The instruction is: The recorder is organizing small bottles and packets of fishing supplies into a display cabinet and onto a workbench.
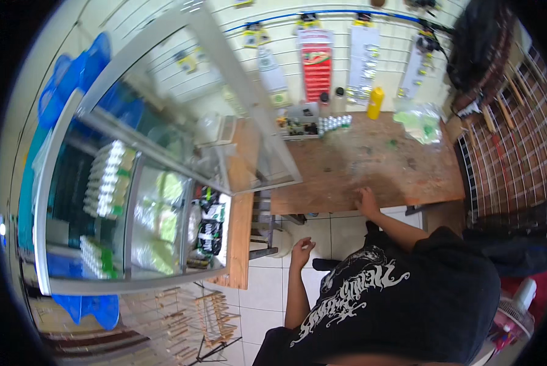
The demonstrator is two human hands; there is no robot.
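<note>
My left hand [303,251] hangs over the tiled floor with loosely bent fingers and holds nothing visible. My right hand [368,202] rests at the near edge of a worn wooden table [365,160], its fingers on the tabletop. A glass display cabinet [138,287] with a pale metal frame stands to my left, and its framed glass door [266,123] is swung out over the table's left part. Inside are stacked packs with white tops and green sides [111,178], clear plastic bags [161,224] and black printed packets [209,235].
At the table's back are a yellow bottle [375,103], two dark-capped bottles [339,101], a divided box [301,122] and a green-and-clear plastic bag [421,122]. Product cards [317,68] hang behind. A wire grid [511,155] stands right, wooden racks [214,318] lower left, a fan [516,315] behind.
</note>
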